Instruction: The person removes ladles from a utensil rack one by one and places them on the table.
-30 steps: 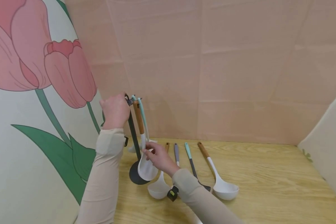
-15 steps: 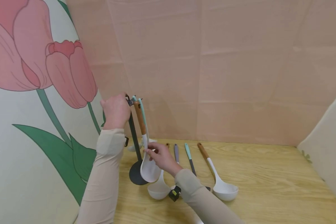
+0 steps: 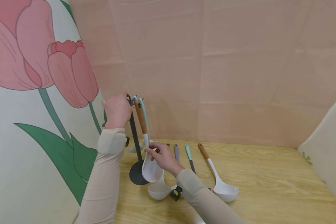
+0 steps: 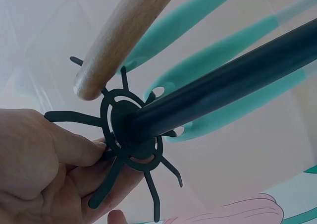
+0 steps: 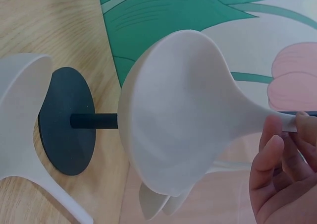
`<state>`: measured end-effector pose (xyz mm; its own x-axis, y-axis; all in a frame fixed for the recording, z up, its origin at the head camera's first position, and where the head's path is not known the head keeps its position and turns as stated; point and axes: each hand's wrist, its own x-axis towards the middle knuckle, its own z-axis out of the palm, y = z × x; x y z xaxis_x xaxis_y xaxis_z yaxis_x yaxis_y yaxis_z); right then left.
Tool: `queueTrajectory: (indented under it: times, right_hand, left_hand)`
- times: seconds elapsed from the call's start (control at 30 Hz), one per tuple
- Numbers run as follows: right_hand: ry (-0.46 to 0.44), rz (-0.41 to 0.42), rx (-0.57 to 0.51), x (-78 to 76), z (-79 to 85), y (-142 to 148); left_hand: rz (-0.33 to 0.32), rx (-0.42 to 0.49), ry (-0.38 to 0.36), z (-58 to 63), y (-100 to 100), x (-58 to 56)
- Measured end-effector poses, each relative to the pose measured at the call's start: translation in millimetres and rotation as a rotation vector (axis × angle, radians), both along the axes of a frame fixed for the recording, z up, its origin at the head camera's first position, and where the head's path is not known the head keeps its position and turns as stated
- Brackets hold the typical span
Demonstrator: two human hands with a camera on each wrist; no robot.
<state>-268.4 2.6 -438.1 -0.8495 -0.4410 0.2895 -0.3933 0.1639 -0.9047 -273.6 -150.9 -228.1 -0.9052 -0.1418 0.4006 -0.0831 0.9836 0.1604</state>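
Observation:
My left hand [image 3: 117, 110] grips the top of a black utensil stand [image 3: 134, 133], thumb and fingers at its ring of hooks [image 4: 119, 140] in the left wrist view. A white ladle with a wooden handle [image 3: 141, 119] hangs along the stand's front side, its handle end at one of the hooks. With thumb and fingertips, my right hand [image 3: 163, 157] pinches that ladle's white neck just above the bowl [image 5: 183, 110]. Several utensils with turquoise handles [image 4: 208, 70] hang on other hooks. The stand's round base [image 3: 137, 174] is partly covered by the ladle bowl.
Beside the stand, a second white ladle [image 3: 159, 190] lies on the wooden table [image 3: 268, 180]. Farther right lie a purple-grey handle [image 3: 176, 152], a turquoise-handled utensil [image 3: 188, 152] and another wooden-handled ladle [image 3: 226, 191]. A tulip-printed wall [image 3: 72, 74] rises at the left.
The right hand and the ladle bowl have swung slightly to the right, uncovering more of the stand's base. The left hand keeps its hold on the stand's top.

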Motion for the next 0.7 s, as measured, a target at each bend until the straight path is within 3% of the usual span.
queueTrajectory:
  times: [0.7]
  right_hand:
    - [0.015,-0.013,-0.018,7.4,8.4,4.0]
  left_hand:
    - [-0.006,0.025,0.015,-1.4,0.2,-0.2]
